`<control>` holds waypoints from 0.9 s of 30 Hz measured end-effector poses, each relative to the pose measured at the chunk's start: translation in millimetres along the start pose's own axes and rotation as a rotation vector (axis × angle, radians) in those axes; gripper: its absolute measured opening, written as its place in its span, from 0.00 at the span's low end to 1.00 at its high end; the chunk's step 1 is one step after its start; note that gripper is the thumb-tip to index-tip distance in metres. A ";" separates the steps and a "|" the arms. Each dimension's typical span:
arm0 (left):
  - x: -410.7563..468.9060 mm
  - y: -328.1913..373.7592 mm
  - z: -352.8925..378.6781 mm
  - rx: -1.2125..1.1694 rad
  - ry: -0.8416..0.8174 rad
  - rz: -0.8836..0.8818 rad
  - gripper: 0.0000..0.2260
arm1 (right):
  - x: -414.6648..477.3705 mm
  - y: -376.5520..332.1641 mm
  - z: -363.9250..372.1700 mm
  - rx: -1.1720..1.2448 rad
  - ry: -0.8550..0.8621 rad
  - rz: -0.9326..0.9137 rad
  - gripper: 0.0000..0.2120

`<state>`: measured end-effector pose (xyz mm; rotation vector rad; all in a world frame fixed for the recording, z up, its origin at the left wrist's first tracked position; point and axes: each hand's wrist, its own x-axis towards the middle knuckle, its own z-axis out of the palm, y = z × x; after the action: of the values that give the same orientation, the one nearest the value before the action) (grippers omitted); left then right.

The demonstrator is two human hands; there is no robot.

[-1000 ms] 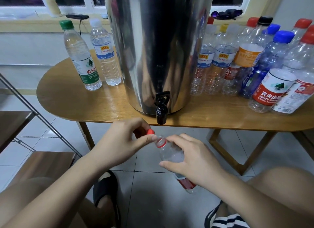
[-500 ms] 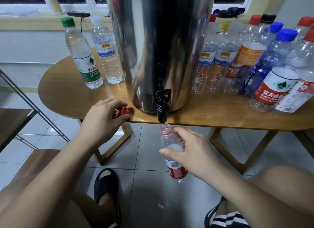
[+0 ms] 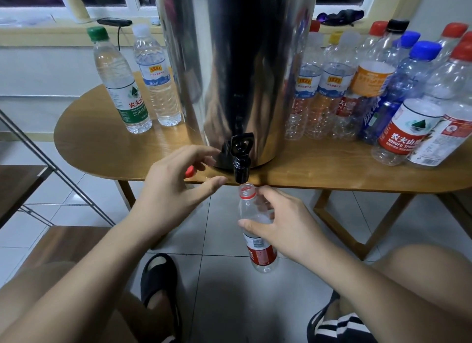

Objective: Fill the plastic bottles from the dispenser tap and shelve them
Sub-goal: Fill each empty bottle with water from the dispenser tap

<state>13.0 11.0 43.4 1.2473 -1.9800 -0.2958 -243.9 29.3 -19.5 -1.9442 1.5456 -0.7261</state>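
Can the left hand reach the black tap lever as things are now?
Probably yes. The left hand is open and empty, its fingertips just beside the tap lever, with nothing between them. The right hand holds the uncapped bottle below the spout.

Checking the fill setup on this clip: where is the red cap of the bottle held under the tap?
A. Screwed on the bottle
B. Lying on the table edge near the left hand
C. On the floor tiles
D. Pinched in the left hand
B: the red cap lies on the wooden table just behind the open left hand, while the right hand holds the uncapped bottle under the black tap.
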 end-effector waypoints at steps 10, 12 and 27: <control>8.1 35.7 15.9 -0.119 0.056 0.094 0.31 | 3.8 -12.7 2.4 -0.001 -0.027 0.037 0.26; 10.5 39.1 16.3 -0.089 0.070 0.114 0.31 | 5.2 -13.8 3.7 0.002 -0.019 0.037 0.26; 12.4 40.2 21.8 -0.017 0.126 0.208 0.22 | 5.4 -10.8 8.6 0.032 0.006 0.039 0.26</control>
<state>-32.2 16.3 56.6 1.0135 -1.9738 -0.1275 -229.4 26.9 -17.5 -1.8848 1.5624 -0.7367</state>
